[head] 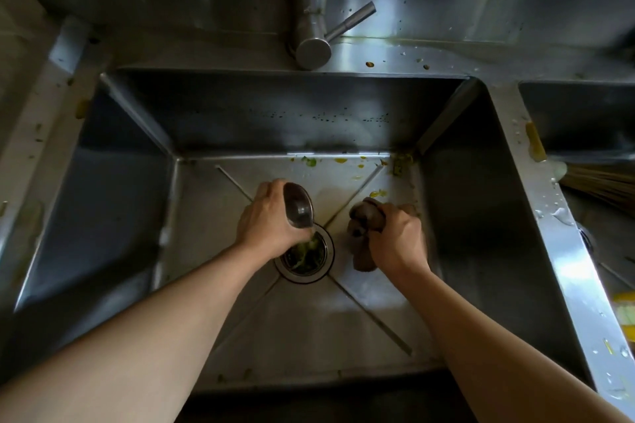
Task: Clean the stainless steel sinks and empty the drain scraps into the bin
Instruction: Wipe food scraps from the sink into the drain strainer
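Observation:
A deep stainless steel sink (130, 203) fills the view. Its round drain (305, 259) in the middle of the floor holds green food scraps. My left hand (271, 220) grips a round metal drain cover (299, 204), held tilted on edge just above the drain. To the right of the drain, my right hand (395, 237) grips a crumpled brown cloth (362, 227) that rests on the sink floor. Yellow and green food bits (400, 163) lie along the back edge and back right corner of the floor.
A steel faucet (311, 3) with a side lever stands behind the sink. A steel divider (536, 203) with water drops separates a second sink (584, 120) at right, where broom bristles (598, 182) and something yellow (623, 311) show.

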{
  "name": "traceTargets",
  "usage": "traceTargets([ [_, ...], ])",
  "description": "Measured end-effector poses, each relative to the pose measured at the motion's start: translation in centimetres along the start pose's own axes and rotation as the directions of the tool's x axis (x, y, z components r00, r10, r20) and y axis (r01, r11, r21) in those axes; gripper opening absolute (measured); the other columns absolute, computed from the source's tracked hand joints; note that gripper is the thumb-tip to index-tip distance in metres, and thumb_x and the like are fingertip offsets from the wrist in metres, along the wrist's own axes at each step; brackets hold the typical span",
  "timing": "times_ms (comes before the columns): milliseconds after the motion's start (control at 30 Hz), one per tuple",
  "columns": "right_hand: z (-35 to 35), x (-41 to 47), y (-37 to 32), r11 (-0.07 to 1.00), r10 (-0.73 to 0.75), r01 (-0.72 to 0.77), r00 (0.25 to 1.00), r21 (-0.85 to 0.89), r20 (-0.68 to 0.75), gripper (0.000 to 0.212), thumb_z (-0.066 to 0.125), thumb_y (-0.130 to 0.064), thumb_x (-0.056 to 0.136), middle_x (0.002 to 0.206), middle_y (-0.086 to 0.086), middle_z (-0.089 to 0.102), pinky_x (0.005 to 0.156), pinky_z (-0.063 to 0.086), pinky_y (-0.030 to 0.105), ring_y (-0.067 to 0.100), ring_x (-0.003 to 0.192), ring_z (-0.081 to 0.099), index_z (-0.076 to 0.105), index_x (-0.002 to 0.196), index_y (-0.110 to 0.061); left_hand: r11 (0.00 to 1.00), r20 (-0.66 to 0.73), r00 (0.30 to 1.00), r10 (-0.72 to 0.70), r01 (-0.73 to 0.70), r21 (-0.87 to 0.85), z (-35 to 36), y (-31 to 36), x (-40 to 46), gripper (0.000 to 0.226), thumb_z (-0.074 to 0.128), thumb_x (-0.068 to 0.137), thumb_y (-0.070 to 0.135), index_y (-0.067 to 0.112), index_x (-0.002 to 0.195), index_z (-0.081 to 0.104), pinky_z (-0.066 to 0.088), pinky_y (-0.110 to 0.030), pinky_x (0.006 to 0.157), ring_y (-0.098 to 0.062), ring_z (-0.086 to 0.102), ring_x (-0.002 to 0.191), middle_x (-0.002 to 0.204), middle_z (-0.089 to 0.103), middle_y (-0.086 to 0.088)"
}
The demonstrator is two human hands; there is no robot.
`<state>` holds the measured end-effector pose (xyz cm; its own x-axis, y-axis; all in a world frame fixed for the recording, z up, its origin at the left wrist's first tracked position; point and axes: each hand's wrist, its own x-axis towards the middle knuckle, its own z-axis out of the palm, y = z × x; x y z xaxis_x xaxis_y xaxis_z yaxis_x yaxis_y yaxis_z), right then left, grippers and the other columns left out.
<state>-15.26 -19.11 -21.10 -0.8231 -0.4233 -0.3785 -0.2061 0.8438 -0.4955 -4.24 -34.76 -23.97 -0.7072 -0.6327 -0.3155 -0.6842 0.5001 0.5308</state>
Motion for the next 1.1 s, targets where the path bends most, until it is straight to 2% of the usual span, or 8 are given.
traceTargets([
  [167, -1.5, 2.2, 1.6, 0.993, 0.026, -0.038, 0.994, -0.111, -0.103, 0.035, 0.050, -0.008, 0.089, 0.121, 0.013, 0.049, 0.083, 0.048, 0.037, 0.033, 0.100, 0.057, 0.056, 0.123, -0.013, 0.974, -0.039, 0.991, -0.125, 0.130, 0.184, -0.2, -0.9, 4.2, 0.088, 0.080, 0.068, 0.044, 0.015, 0.139, 0.035, 0.038, -0.040, 0.100, -0.032, 0.042, 0.122, 0.136, 0.039, -0.012],
  [333, -2.3, 4.9, 3.9, 0.955, -0.015, -0.067, 0.962, -0.289, -0.273, 0.037, 0.049, -0.009, 0.090, 0.123, 0.017, 0.045, 0.071, 0.040, 0.036, 0.038, 0.108, 0.050, 0.049, 0.126, -0.014, 0.940, -0.054, 0.978, -0.201, 0.208, 0.269, 0.9, -2.3, 6.9, 0.092, 0.078, 0.070, 0.044, 0.009, 0.141, 0.031, 0.027, -0.046, 0.108, -0.040, 0.025, 0.133, 0.144, 0.027, -0.021],
  [533, -0.5, 8.3, 6.3, 0.847, -0.068, -0.050, 0.977, -0.529, -0.202, 0.040, 0.037, -0.011, 0.097, 0.133, 0.018, 0.037, 0.078, 0.045, 0.045, 0.035, 0.122, 0.037, 0.042, 0.136, -0.014, 0.902, -0.092, 0.973, -0.212, 0.231, 0.365, 2.3, -4.0, 8.5, 0.095, 0.079, 0.066, 0.046, 0.007, 0.139, 0.034, 0.030, -0.045, 0.104, -0.041, 0.027, 0.131, 0.141, 0.030, -0.022],
  [667, 2.3, 9.3, 7.0, 0.887, 0.025, -0.119, 0.977, -0.446, -0.212, 0.042, 0.038, -0.014, 0.094, 0.134, 0.020, 0.036, 0.089, 0.040, 0.044, 0.038, 0.120, 0.037, 0.044, 0.135, -0.012, 0.921, -0.124, 0.975, -0.186, 0.217, 0.324, 3.1, -4.7, 8.8, 0.093, 0.078, 0.068, 0.045, 0.007, 0.139, 0.033, 0.031, -0.045, 0.102, -0.040, 0.030, 0.129, 0.141, 0.032, -0.021],
  [767, 3.6, 9.6, 6.8, 0.928, 0.014, -0.066, 0.990, -0.366, -0.144, 0.066, 0.032, -0.025, 0.077, 0.143, 0.026, 0.030, 0.101, 0.023, 0.040, 0.043, 0.121, 0.035, 0.038, 0.140, -0.008, 0.947, -0.143, 0.963, -0.227, 0.252, 0.197, 3.1, -4.9, 8.3, 0.109, 0.084, 0.064, 0.043, 0.009, 0.147, 0.021, 0.030, -0.047, 0.104, -0.038, 0.028, 0.133, 0.147, 0.027, -0.020],
  [867, 4.4, 9.5, 5.7, 0.953, -0.010, -0.008, 0.998, -0.304, -0.059, 0.058, 0.046, -0.022, 0.090, 0.153, 0.019, 0.018, 0.106, 0.026, 0.039, 0.043, 0.127, 0.031, 0.031, 0.146, -0.017, 0.921, -0.200, 0.913, -0.355, 0.378, 0.091, 3.2, -5.0, 6.1, 0.083, 0.084, 0.066, 0.029, 0.007, 0.130, 0.036, 0.035, -0.045, 0.097, -0.037, 0.037, 0.125, 0.138, 0.036, -0.018],
  [933, 5.1, 8.7, 4.7, 0.949, -0.059, 0.050, 0.998, -0.310, -0.020, 0.058, 0.047, -0.014, 0.092, 0.155, 0.013, 0.018, 0.105, 0.028, 0.035, 0.039, 0.127, 0.032, 0.031, 0.147, -0.022, 0.893, -0.172, 0.892, -0.419, 0.439, 0.101, 3.3, -5.2, 4.3, 0.061, 0.072, 0.073, 0.014, 0.007, 0.124, 0.038, 0.038, -0.044, 0.093, -0.036, 0.039, 0.122, 0.133, 0.039, -0.017],
  [1100, 8.7, 5.2, 2.4, 0.958, -0.195, 0.200, 0.980, -0.206, 0.041, 0.045, 0.045, -0.018, 0.096, 0.139, 0.006, 0.038, 0.095, 0.036, 0.031, 0.029, 0.121, 0.038, 0.043, 0.140, -0.027, 0.895, -0.022, 0.943, -0.331, 0.321, 0.310, 3.7, -6.2, 1.8, 0.051, 0.059, 0.082, 0.011, 0.012, 0.129, 0.041, 0.040, -0.040, 0.094, -0.029, 0.035, 0.125, 0.136, 0.032, -0.008],
])
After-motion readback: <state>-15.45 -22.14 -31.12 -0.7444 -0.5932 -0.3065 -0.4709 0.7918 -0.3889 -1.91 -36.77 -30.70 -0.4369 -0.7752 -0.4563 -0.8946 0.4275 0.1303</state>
